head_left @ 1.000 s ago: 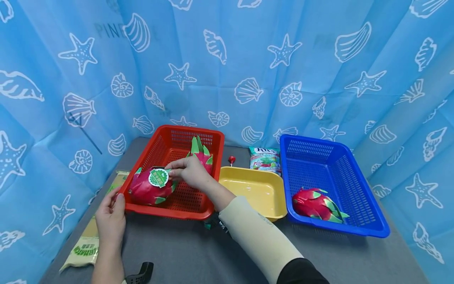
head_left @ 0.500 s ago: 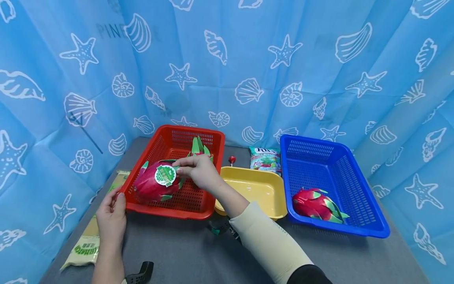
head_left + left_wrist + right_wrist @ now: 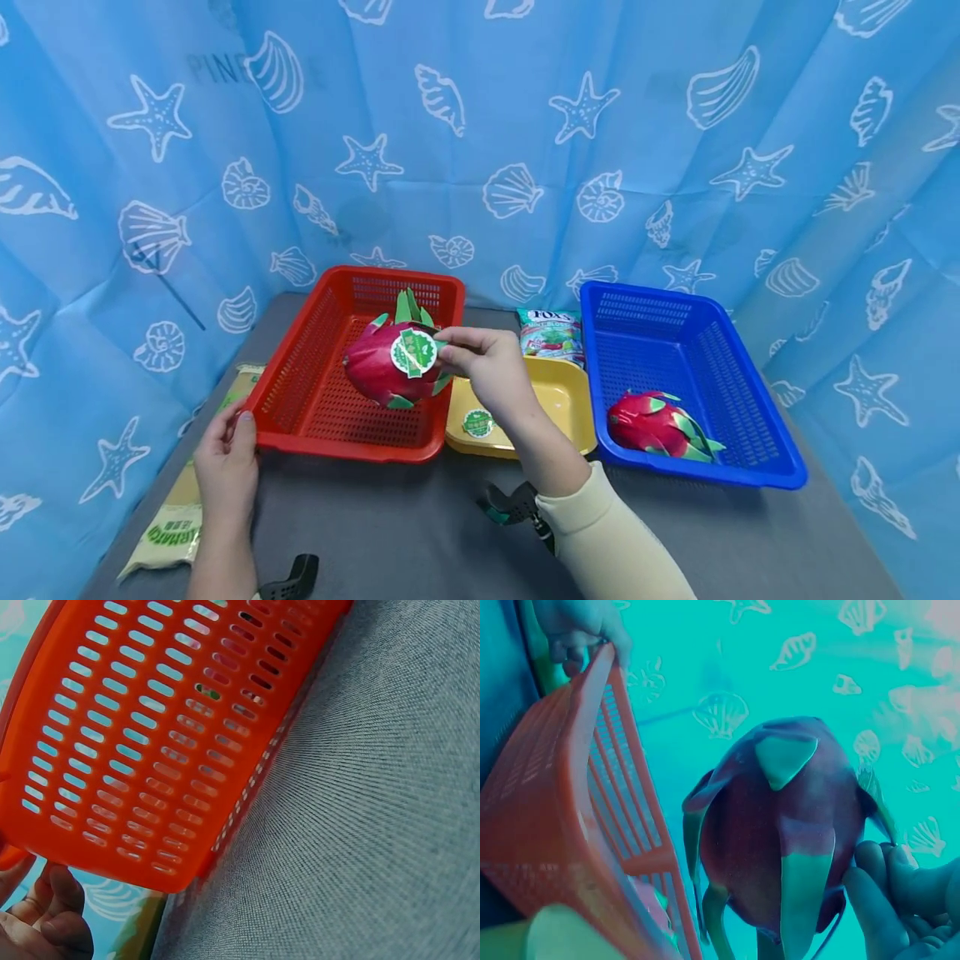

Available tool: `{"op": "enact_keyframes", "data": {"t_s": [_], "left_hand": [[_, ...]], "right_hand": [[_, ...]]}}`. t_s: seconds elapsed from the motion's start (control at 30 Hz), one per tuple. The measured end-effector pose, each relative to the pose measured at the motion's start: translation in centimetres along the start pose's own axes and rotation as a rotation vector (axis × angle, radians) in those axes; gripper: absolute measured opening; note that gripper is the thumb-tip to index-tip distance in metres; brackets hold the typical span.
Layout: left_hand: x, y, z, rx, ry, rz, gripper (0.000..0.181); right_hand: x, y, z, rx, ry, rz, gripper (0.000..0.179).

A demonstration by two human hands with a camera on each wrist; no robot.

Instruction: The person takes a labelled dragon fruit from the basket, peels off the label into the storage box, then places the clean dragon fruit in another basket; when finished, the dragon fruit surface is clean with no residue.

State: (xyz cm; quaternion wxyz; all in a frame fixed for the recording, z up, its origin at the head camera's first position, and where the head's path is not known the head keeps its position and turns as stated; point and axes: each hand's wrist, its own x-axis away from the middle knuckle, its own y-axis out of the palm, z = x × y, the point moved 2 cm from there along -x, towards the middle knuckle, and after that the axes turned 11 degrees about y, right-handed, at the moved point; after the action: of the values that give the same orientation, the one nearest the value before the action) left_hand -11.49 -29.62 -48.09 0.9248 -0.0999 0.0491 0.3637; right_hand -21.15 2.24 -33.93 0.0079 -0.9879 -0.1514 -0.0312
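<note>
My right hand [image 3: 495, 375] pinches a dragon fruit [image 3: 378, 362] by a green-tipped scale at its right end, holding it over the red basket [image 3: 300, 437]. The fruit is magenta and bears a round green-and-white label. In the right wrist view the dragon fruit [image 3: 780, 810] hangs beside the basket wall, thumb and fingertips [image 3: 877, 900] at its scale. My left hand [image 3: 228, 467] grips the front left corner of the basket rim, as the left wrist view also shows. Behind the held fruit, green leaves [image 3: 407, 307] of a second dragon fruit stick up, its body mostly hidden.
A yellow tray [image 3: 577, 400] with a round green label stands between the red basket and a blue basket [image 3: 750, 475]. Another dragon fruit [image 3: 660, 425] lies in the blue one. A Fox's candy bag [image 3: 551, 333] is behind the tray; a long packet [image 3: 172, 525] lies left.
My right hand has lifted the dragon fruit off the red basket's front left part and carried it rightward. The left hand stays on the rim. The lollipop is now hidden.
</note>
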Motion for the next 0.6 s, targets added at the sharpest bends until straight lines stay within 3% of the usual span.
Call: {"op": "enact_keyframes", "data": {"t_s": [0.3, 0.6], "left_hand": [[0.1, -0.2, -0.1, -0.008, -0.028, -0.004, 0.046], [-0.1, -0.1, -0.2, 0.097, -0.024, 0.015, 0.043]], "right_hand": [[3.9, -4.1, 0.6, 0.057, 0.034, 0.209, 0.017], [8.4, -6.5, 1.6, 0.085, 0.135, 0.325, 0.02]]}}
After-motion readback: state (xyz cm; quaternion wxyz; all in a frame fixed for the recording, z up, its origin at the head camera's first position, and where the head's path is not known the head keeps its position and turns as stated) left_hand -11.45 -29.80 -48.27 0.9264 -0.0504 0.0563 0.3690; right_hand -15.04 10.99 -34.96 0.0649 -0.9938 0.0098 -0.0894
